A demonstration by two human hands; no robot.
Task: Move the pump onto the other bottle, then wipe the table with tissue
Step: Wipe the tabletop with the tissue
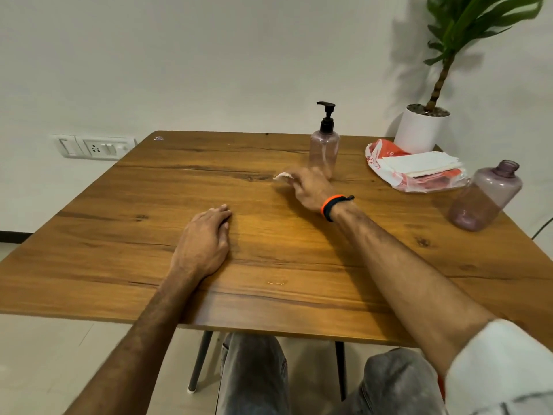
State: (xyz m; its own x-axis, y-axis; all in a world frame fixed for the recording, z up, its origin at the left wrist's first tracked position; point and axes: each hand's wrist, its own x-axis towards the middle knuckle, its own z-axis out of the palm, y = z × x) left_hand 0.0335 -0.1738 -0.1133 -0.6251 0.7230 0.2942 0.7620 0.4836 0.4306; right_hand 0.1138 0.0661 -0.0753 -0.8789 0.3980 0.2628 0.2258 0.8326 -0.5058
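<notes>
A small clear pink bottle (324, 151) stands near the table's far edge with the black pump (327, 116) screwed on top. A larger pink bottle (484, 197) with an open neck stands at the right. My right hand (308, 188) presses a crumpled white tissue (282, 176) onto the wooden table (149, 205), just in front of the small bottle; the hand is blurred. My left hand (206, 238) lies flat on the table, fingers together, holding nothing.
A red and white plastic pack with a stack of white tissues (419, 166) lies at the back right. Behind it stands a white pot with a green plant (422, 130). A wall socket panel (92, 146) sits left of the table.
</notes>
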